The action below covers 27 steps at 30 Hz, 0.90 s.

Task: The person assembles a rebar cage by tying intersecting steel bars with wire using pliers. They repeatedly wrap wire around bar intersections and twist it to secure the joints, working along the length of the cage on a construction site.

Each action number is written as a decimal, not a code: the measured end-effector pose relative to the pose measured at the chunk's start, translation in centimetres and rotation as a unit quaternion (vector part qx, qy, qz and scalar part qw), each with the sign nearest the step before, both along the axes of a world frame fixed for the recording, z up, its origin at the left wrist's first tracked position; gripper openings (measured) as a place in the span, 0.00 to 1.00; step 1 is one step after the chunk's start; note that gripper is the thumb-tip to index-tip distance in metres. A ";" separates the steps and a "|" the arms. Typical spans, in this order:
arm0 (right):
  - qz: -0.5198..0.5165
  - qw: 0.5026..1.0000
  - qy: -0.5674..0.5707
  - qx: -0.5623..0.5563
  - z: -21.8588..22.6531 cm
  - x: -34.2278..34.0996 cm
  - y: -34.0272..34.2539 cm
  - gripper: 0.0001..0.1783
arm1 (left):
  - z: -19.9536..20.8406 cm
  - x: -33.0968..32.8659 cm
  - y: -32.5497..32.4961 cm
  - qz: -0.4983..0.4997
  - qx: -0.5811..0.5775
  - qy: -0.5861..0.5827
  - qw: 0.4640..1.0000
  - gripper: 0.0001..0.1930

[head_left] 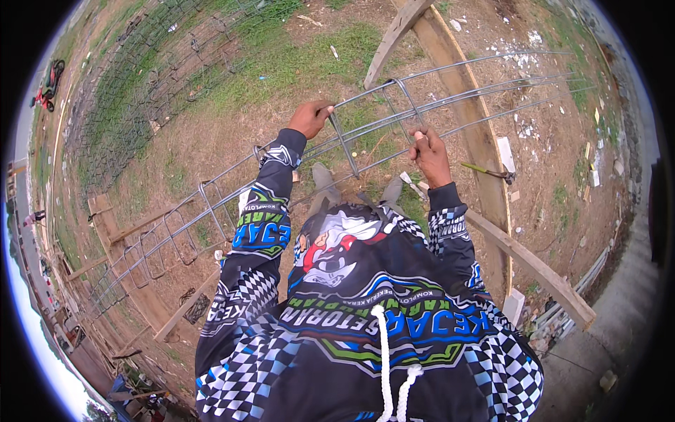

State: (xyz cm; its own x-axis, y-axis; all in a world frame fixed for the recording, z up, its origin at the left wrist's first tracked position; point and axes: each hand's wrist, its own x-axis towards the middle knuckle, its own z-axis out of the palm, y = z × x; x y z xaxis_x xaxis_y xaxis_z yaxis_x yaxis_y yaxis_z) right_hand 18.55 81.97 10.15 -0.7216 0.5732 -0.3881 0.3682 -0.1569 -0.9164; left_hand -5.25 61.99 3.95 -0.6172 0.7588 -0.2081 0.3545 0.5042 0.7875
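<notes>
- Grey steel reinforcement cage [383, 121] stretches across in front of the person, from the lower left up to the upper right, above soil and patchy grass.
- Good handling here, I judge, means steadying the upper bar with the left hand, setting the slim rectangular steel stirrup [344, 144] square to the long bars, and checking that each corner sits snugly.
- Long, thin, dull bars form the cage, their bare ends spreading slightly at the right; its stirrups look more closely grouped toward the left, and several lean.
- The left hand [311, 119] pinches the cage at its upper bar, thumb and fingertips closed beside the stirrup's top corner.
- The right hand [430, 156] has its fingers curled nearly together by the foot of the next stirrup along; whether they grip anything, I cannot tell.
- Just right of that hand, a hand tool with yellow-green handles [485, 170] lies over a long brown wooden board [494, 235], which the cage crosses.
- Farther out, a squared pale timber beam [538, 271] slants at the lower right, and dark grey steel latticework [144, 95] covers the grass at the upper left.
</notes>
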 end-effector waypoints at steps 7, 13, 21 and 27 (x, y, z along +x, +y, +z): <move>0.047 0.985 -0.065 0.151 0.0 1.1 -3.3 0.12 | -0.6 -0.8 -2.0 -0.003 0.013 -0.041 0.999 0.19; 0.010 0.998 -0.021 -0.057 1.0 -3.7 -10.6 0.12 | 3.0 2.7 -2.5 0.016 0.236 -0.137 0.962 0.23; 0.109 0.988 -0.097 -0.056 3.1 -5.4 -12.5 0.15 | 4.9 3.9 -4.2 0.263 0.255 -0.468 0.804 0.19; 0.227 0.922 -0.126 0.288 3.8 -6.1 -13.0 0.12 | 3.3 2.6 -3.9 0.088 -0.104 -0.193 0.972 0.27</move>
